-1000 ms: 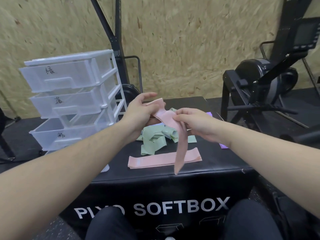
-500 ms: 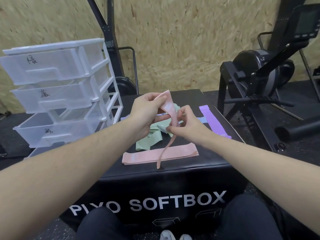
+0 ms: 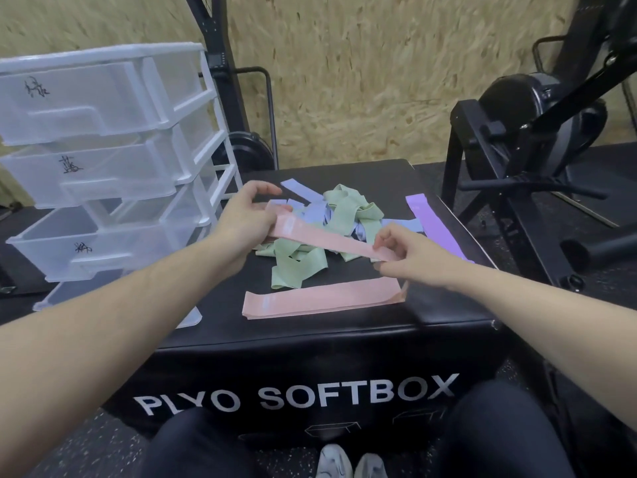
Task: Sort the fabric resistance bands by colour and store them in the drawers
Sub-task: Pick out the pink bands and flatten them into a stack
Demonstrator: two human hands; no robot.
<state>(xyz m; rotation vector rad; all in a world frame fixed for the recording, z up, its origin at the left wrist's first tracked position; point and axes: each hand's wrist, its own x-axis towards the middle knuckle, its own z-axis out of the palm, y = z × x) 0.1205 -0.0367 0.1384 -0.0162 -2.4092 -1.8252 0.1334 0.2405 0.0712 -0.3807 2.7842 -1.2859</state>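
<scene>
A pink band [image 3: 327,239] is stretched flat in the air between my hands, above the pile. My left hand [image 3: 244,219] grips its left end and my right hand [image 3: 410,253] pinches its right end. Another pink band [image 3: 320,300] lies flat near the front of the black plyo box [image 3: 344,346]. Behind it is a tangle of green bands [image 3: 348,208] and pale blue bands [image 3: 300,189]. A purple band [image 3: 431,222] lies flat at the right. The clear plastic drawer unit [image 3: 103,150] stands at the left, its labelled drawers pulled partly out.
A black exercise machine [image 3: 537,132] stands to the right of the box. A black upright frame [image 3: 220,81] rises behind the drawers against the chipboard wall. My knees and shoes [image 3: 348,464] are at the bottom edge.
The pink band hung bunched and dangling from my hands; my hands have moved apart and pulled it out flat and lengthwise. The head camera has tilted down slightly.
</scene>
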